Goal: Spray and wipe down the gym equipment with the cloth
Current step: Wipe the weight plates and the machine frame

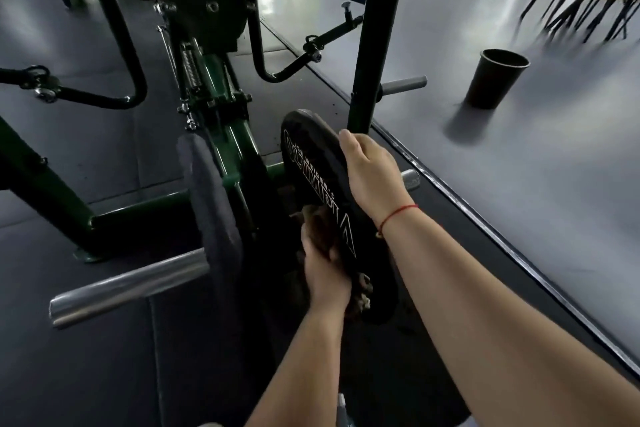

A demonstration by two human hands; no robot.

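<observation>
We judge the black weight plate (311,163), upright on its peg (410,180) with its lettered face turned left, heavy and rigid, best steadied at the top rim where our right hand (370,170) curls, while our left hand (325,274) grips the soft, limp brown cloth (320,222) against that face.

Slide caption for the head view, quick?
Left hand holds the cloth against a black weight plate while the right hand grips its rim.
</observation>
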